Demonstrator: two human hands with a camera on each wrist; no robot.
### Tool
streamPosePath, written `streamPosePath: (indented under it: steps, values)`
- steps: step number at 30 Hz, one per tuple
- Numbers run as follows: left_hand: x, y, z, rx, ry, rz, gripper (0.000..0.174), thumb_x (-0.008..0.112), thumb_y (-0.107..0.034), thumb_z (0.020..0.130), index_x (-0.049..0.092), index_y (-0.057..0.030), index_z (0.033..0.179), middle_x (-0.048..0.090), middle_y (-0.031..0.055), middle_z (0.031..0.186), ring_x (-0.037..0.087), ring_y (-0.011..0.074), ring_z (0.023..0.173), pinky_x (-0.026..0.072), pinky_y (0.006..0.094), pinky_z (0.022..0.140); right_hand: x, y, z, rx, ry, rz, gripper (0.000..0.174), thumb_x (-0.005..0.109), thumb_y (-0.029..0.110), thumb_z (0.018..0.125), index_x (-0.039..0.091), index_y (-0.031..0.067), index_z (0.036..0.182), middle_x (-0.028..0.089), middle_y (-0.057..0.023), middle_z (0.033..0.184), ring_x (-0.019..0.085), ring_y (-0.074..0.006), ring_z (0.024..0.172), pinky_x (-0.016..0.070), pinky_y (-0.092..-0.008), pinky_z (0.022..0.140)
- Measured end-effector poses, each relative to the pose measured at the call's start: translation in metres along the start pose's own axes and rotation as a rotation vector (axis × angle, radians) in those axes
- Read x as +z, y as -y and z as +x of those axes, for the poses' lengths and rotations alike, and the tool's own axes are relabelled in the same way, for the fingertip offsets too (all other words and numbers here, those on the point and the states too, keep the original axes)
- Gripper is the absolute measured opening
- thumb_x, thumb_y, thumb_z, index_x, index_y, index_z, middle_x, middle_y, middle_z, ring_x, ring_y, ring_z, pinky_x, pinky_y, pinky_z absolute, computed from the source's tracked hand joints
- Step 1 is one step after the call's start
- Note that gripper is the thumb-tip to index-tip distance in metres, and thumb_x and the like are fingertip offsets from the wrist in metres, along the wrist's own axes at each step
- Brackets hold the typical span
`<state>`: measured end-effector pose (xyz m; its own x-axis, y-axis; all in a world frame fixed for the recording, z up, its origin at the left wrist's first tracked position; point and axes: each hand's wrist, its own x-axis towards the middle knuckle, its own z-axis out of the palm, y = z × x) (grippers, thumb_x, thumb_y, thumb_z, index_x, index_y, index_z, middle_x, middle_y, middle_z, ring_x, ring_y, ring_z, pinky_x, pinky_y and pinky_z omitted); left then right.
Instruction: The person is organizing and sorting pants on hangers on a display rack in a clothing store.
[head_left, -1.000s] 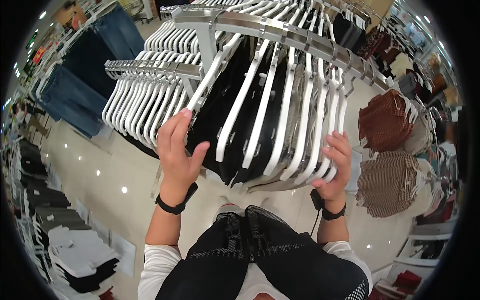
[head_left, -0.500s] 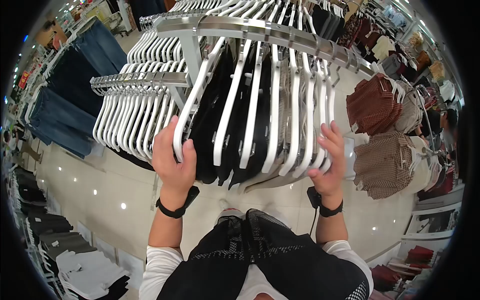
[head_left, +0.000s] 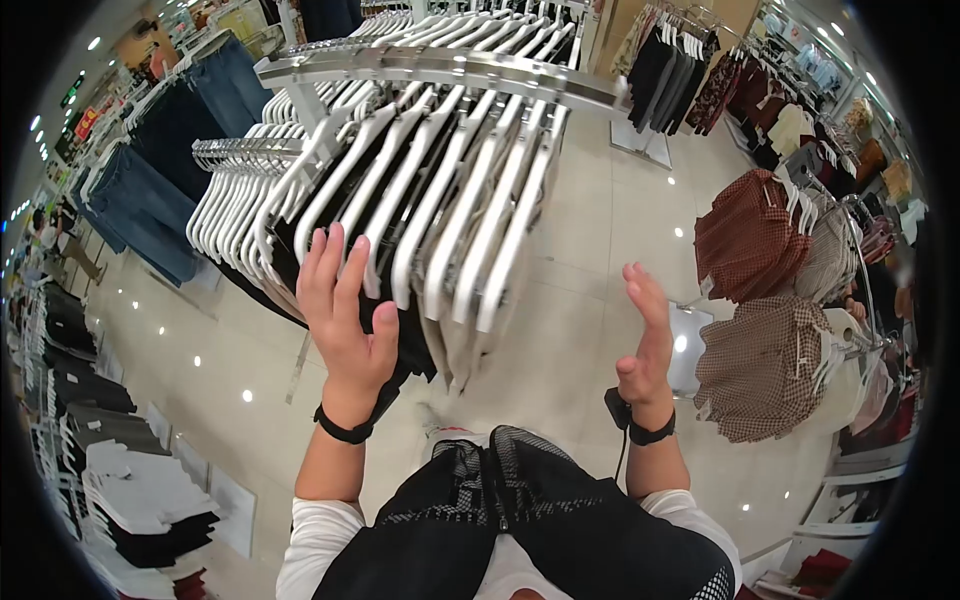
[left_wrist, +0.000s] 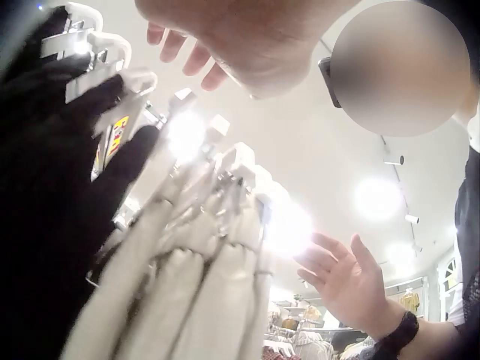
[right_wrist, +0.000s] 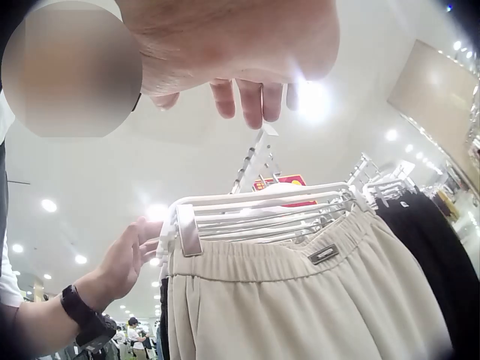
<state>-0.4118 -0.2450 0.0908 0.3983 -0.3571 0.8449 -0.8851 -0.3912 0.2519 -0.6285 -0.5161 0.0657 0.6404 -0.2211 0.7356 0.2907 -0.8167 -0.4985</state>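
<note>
White hangers (head_left: 420,215) with black and beige trousers hang from a metal rail (head_left: 440,68) in the head view. My left hand (head_left: 347,325) is at the near ends of the left hangers, fingers extended and thumb apart; whether it touches them cannot be told. To the right of the row, my right hand (head_left: 648,335) is raised in the air with straight fingers, holding nothing. Beige trousers (right_wrist: 300,300) clipped to the end hanger fill the right wrist view, below the right hand (right_wrist: 240,45). The left wrist view shows beige trousers (left_wrist: 202,292) beside black ones (left_wrist: 67,165).
A lower rail of white hangers (head_left: 235,205) is at the left, with jeans (head_left: 150,210) beyond it. Checked garments (head_left: 765,365) hang at the right. Folded clothes (head_left: 145,490) lie at the lower left. Glossy floor (head_left: 590,240) shows between the racks.
The hangers on the upper rail have shifted left and sit closer together. My right hand has come away from the hanger ends, leaving a gap. The left hand's fingers have straightened.
</note>
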Motion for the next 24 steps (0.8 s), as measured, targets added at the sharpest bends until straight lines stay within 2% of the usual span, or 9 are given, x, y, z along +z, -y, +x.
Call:
streamPosePath:
  steps: [2, 4, 12, 18, 19, 24]
  values:
    - [0.011, -0.020, -0.007, 0.017, -0.018, -0.034, 0.059, 0.052, -0.047, 0.102, 0.060, -0.0028, 0.140, 0.052, 0.0196, 0.151, 0.044, 0.0406, 0.142, 0.0308, 0.0516, 0.116, -0.017, -0.008, -0.007, 0.001, 0.018, 0.029, 0.074, 0.051, 0.062, 0.100, 0.052, 0.0020, 0.144, 0.058, -0.0195, 0.143, 0.050, -0.0404, 0.137, 0.0342, -0.0540, 0.116]
    - [0.018, -0.040, -0.009, 0.000, 0.034, 0.005, 0.063, 0.053, -0.055, 0.101, 0.062, -0.0062, 0.139, 0.053, 0.0177, 0.151, 0.043, 0.0407, 0.142, 0.0306, 0.0525, 0.115, -0.030, -0.017, -0.012, 0.007, 0.038, 0.043, 0.073, 0.051, 0.061, 0.101, 0.052, 0.0014, 0.143, 0.060, -0.0189, 0.141, 0.052, -0.0393, 0.135, 0.0367, -0.0518, 0.114]
    - [0.028, -0.059, -0.003, -0.024, 0.058, 0.166, 0.066, 0.049, -0.061, 0.100, 0.064, -0.0088, 0.137, 0.054, 0.0155, 0.150, 0.043, 0.0391, 0.143, 0.0287, 0.0548, 0.116, -0.037, -0.043, -0.008, 0.033, 0.091, 0.139, 0.072, 0.049, 0.059, 0.102, 0.052, 0.0008, 0.143, 0.062, -0.0177, 0.138, 0.053, -0.0369, 0.133, 0.0388, -0.0478, 0.112]
    - [0.045, -0.049, 0.003, 0.014, 0.093, 0.228, 0.067, 0.040, -0.064, 0.101, 0.066, -0.0122, 0.135, 0.061, 0.0095, 0.143, 0.049, 0.0352, 0.138, 0.0212, 0.0534, 0.120, -0.017, -0.063, 0.014, 0.066, 0.158, 0.144, 0.071, 0.048, 0.058, 0.103, 0.053, -0.0010, 0.142, 0.061, -0.0177, 0.139, 0.053, -0.0361, 0.133, 0.0384, -0.0460, 0.112]
    - [0.049, -0.047, 0.002, 0.011, 0.062, 0.210, 0.068, 0.036, -0.066, 0.102, 0.067, -0.0135, 0.133, 0.064, 0.0077, 0.138, 0.052, 0.0332, 0.134, 0.0183, 0.0522, 0.121, -0.014, -0.068, 0.019, 0.069, 0.172, 0.141, 0.070, 0.048, 0.057, 0.103, 0.053, -0.0012, 0.142, 0.061, -0.0179, 0.140, 0.053, -0.0361, 0.133, 0.0382, -0.0458, 0.112]
    - [0.066, -0.035, -0.010, -0.010, -0.025, 0.180, 0.069, 0.023, -0.064, 0.105, 0.069, -0.0169, 0.122, 0.068, 0.0080, 0.129, 0.053, 0.0367, 0.132, 0.0159, 0.0546, 0.122, 0.000, -0.097, 0.048, 0.131, 0.203, 0.128, 0.068, 0.048, 0.053, 0.104, 0.052, -0.0017, 0.143, 0.058, -0.0189, 0.143, 0.052, -0.0363, 0.133, 0.0375, -0.0453, 0.113]
